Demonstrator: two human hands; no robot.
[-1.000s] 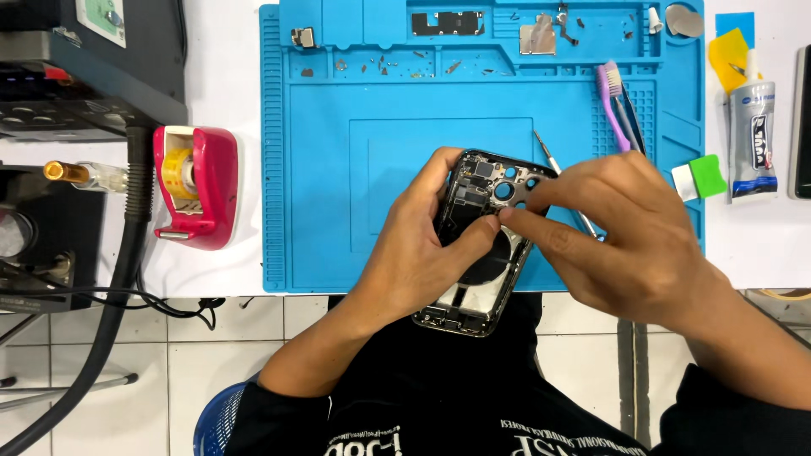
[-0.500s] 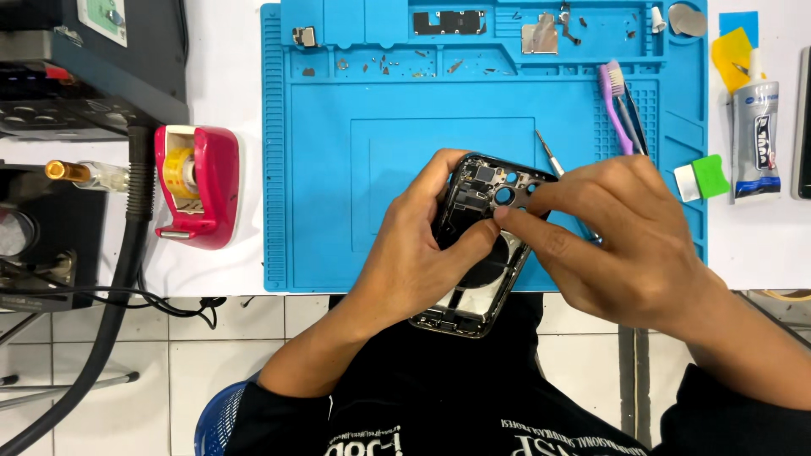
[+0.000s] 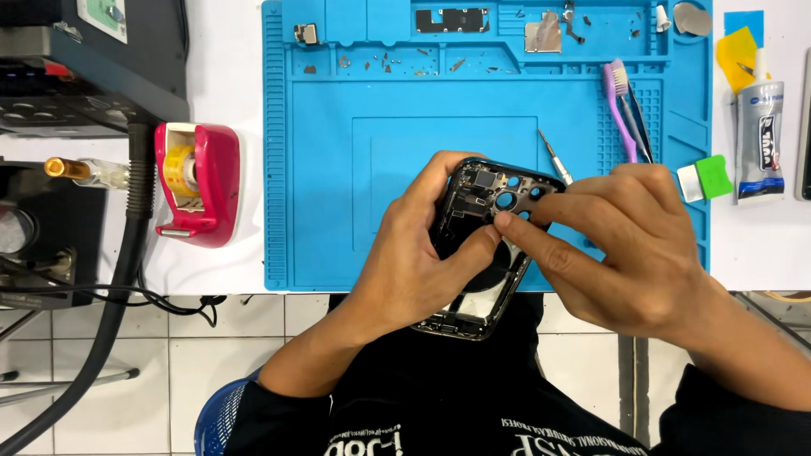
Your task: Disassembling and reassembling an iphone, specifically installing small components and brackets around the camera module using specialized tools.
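Observation:
My left hand (image 3: 414, 253) grips an opened black phone frame (image 3: 483, 219), its insides facing up, over the near edge of a blue work mat (image 3: 338, 169). The frame's camera holes sit at its far end. My right hand (image 3: 625, 245) reaches in from the right, its forefinger and thumb pressing at the frame's upper part beside the camera holes. A thin screwdriver tip (image 3: 555, 158) pokes out above my right hand; whether that hand holds it is hidden.
A pink tape dispenser (image 3: 196, 181) stands left of the mat. Small screws and metal plates (image 3: 542, 35) lie in the mat's far trays. A purple brush and tweezers (image 3: 623, 114), a green pry tool (image 3: 708, 177) and a glue tube (image 3: 759, 139) lie at the right.
My right hand's fingers have shifted slightly left along the phone frame's top. The left hand and the frame have stayed nearly still.

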